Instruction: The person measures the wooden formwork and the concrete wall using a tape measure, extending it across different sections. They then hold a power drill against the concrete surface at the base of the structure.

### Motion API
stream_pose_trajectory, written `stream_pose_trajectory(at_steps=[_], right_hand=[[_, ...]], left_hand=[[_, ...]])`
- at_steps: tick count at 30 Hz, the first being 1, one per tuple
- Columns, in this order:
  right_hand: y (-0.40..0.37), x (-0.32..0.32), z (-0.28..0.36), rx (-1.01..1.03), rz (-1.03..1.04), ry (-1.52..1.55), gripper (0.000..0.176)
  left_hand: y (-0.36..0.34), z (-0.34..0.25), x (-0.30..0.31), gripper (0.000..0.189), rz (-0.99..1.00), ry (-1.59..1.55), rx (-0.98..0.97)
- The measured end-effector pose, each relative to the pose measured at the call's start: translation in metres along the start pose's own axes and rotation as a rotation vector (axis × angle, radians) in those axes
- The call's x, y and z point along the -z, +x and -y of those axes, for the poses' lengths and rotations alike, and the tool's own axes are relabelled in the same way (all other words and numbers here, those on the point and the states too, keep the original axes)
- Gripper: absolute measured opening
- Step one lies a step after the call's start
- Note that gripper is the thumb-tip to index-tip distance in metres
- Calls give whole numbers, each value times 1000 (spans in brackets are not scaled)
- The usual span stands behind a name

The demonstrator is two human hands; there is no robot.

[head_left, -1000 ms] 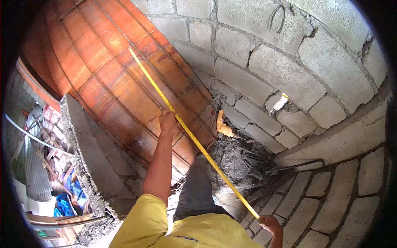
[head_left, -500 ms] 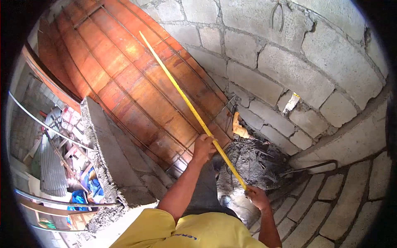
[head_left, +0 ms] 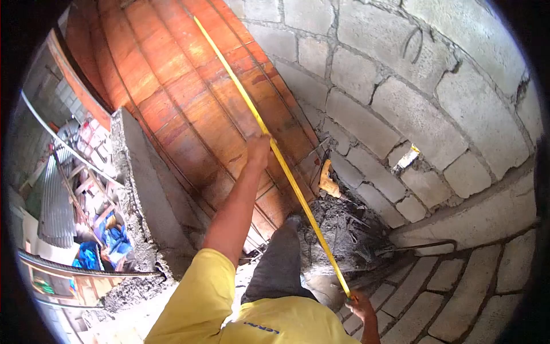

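Observation:
A long yellow measuring tape [head_left: 298, 194] runs slantwise from the reddish wooden panels at the top down to my right side. My left hand [head_left: 259, 150] is closed around it partway along, with that arm stretched forward. Low on the right, my right hand [head_left: 361, 305] grips its near end; whether a tape case sits in those fingers is hard to see. The far end of the tape lies over the reddish panel [head_left: 166, 74], which is crossed by thin steel bars.
Concrete block walls [head_left: 412, 109] curve around the right side. A yellow power drill [head_left: 328, 180] rests beside rubble [head_left: 344, 229] at the wall's foot. A bent steel bar [head_left: 424, 246] sticks out. On the left, a rough concrete edge [head_left: 134, 195] overlooks corrugated sheets [head_left: 57, 200] and blue plastic [head_left: 114, 241] below.
My left hand has moved forward and up along the tape, its arm straighter. My right hand has dropped lower, and a leg shows stepped forward. The view has shifted slightly.

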State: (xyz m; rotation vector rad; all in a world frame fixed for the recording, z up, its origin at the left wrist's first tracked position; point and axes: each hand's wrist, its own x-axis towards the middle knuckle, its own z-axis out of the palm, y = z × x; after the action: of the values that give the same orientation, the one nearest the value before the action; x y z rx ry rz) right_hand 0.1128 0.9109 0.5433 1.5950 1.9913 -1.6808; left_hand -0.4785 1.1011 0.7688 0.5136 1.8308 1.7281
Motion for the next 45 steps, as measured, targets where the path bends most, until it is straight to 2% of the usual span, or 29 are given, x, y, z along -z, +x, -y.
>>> stream_pose_trajectory(at_steps=[2,3,5,6,8,9,10,11,12,13,14,17,18,19,21,22,23,26,29,30,32,34,36,38,39,41,42,44,45], right_hand=[[-20,-1,-7,-205,26,412,36],[-21,0,-6,-205,25,401,36],[-15,5,34,107,-60,-301,41],[-1,6,49,0,-29,-15,37],[9,6,105,50,-106,59,36],[15,8,127,108,-181,146,36],[30,13,143,130,-134,113,33],[48,15,151,175,-130,107,33],[61,14,156,193,-185,149,30],[74,12,163,204,-237,192,27],[83,12,174,80,-229,308,21],[98,20,218,196,-204,171,17],[121,16,206,258,-209,165,19],[118,17,228,271,-211,164,19],[98,21,301,141,-110,341,20],[99,26,319,195,-108,159,28],[103,25,326,201,-110,162,28],[95,30,356,400,-207,61,50],[77,46,340,387,-314,-68,50],[55,57,339,205,-212,-139,49],[21,65,306,121,-207,-118,44],[-7,69,247,95,-147,-13,21],[-18,73,145,11,-217,43,39],[-32,76,80,99,-231,245,37],[-37,80,77,96,-234,255,37],[-46,88,92,-191,-133,-18,37],[-47,86,107,-197,-127,-5,37],[-46,76,144,-78,-340,-112,37],[-34,74,136,-80,-330,-106,37]], left_hand=[[18,-11,7,12,-32,63,-32],[24,-14,8,12,-38,55,-29],[35,-12,7,12,-24,-143,-25],[33,-11,9,13,31,-160,-53],[19,-4,3,14,28,-157,-9],[24,25,2,15,120,-214,-15],[28,49,1,15,211,-268,-40],[-10,22,-2,15,166,-252,92],[-4,54,-5,15,247,-228,45],[-17,59,-9,16,275,-218,93],[-28,68,-10,17,308,-258,120],[-52,81,-10,20,413,-291,208],[-58,79,-12,20,411,-291,197],[-65,73,-13,20,390,-254,213],[-64,65,-15,21,372,-214,223],[-61,63,-16,20,337,-261,224],[-57,62,-16,19,304,-307,226],[-20,50,-9,18,229,-338,144],[11,20,-1,17,185,-359,130],[20,9,1,17,192,-361,128],[37,-8,4,17,142,-344,130],[54,-16,6,17,134,-353,109],[73,-15,10,18,121,-361,71],[82,-22,12,19,120,-340,74],[86,-24,11,19,113,-323,78],[96,-18,4,17,146,-326,88],[95,-18,1,18,168,-301,111],[92,-13,-5,19,189,-265,139],[88,-8,-8,20,200,-186,187]])
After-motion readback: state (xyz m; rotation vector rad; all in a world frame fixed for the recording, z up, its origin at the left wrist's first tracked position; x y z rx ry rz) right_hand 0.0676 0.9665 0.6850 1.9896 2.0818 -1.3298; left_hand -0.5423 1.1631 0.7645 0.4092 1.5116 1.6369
